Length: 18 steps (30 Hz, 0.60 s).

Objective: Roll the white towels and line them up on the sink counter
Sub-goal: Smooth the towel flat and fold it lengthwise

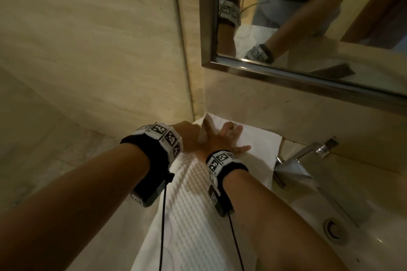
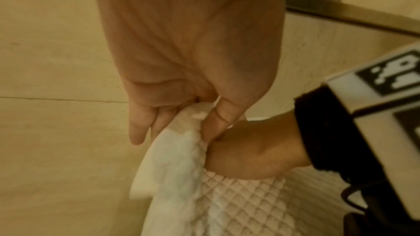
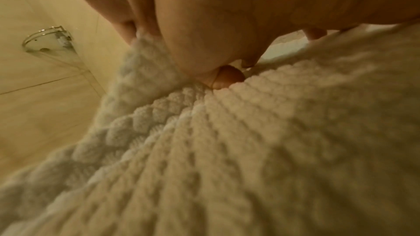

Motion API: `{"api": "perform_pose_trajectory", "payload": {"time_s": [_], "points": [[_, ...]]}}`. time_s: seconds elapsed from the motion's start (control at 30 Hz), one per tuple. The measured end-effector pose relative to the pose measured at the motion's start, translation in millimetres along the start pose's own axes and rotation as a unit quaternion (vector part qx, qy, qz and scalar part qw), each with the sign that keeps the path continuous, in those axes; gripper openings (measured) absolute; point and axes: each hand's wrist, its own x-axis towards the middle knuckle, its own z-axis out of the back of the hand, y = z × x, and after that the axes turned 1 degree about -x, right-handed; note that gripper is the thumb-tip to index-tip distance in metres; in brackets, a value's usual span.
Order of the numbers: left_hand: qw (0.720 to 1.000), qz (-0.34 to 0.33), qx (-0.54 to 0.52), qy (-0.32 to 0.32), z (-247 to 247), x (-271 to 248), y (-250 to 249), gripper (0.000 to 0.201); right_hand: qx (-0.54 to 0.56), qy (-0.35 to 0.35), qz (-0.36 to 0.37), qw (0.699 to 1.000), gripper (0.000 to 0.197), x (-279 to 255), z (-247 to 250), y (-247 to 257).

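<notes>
A white waffle-weave towel point(image 1: 193, 204) lies lengthwise on the sink counter, running away from me to the back wall, its far end smooth and folded. My left hand point(image 1: 198, 136) pinches the towel's far left edge; in the left wrist view the thumb and fingers of that hand point(image 2: 188, 123) squeeze a bunched fold of towel point(image 2: 238, 204). My right hand point(image 1: 231, 138) lies just to the right with fingers spread, pressing down flat on the cloth. Its palm point(image 3: 216, 33) fills the top of the right wrist view above the towel point(image 3: 227, 150).
A chrome faucet point(image 1: 308, 160) and the sink basin point(image 1: 374, 237) with its drain point(image 1: 334, 231) sit right of the towel. A framed mirror point(image 1: 308, 17) hangs above the back wall. A marble wall point(image 1: 88, 50) closes the left side, bearing a glass corner shelf point(image 3: 47, 40).
</notes>
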Motion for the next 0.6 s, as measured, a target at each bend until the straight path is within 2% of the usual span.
{"api": "perform_pose_trajectory", "payload": {"time_s": [0.1, 0.23, 0.3, 0.37, 0.4, 0.47, 0.53, 0.6], "points": [[0.996, 0.035, -0.066, -0.047, 7, -12, 9, 0.041, -0.006, 0.012, 0.006, 1.000, 0.082, -3, 3, 0], [0.984, 0.077, -0.128, -0.098, 15, -26, 15, 0.037, -0.018, 0.020, 0.007, 1.000, 0.078, -4, 3, 0], [0.983, 0.088, -0.148, -0.068, 21, -31, 18, 0.037, -0.021, 0.009, 0.017, 1.000, 0.087, -5, 3, 0], [0.988, 0.087, -0.126, 0.009, 28, -35, 21, 0.054, -0.031, 0.015, 0.009, 0.999, 0.095, -6, 0, -1], [0.988, 0.099, -0.107, 0.047, 28, -35, 23, 0.056, -0.030, 0.015, 0.007, 0.999, 0.094, -7, -1, -1], [0.987, 0.115, -0.073, 0.079, 26, -33, 20, 0.051, -0.028, 0.005, 0.011, 1.000, 0.092, -8, -3, -2], [0.991, 0.106, -0.032, 0.070, 27, -42, 12, 0.039, -0.031, 0.010, 0.005, 0.999, 0.096, -9, 1, -1], [0.994, 0.079, -0.068, 0.036, 26, -45, 9, 0.038, -0.043, 0.028, -0.005, 0.999, 0.097, -10, 5, 0]]}}
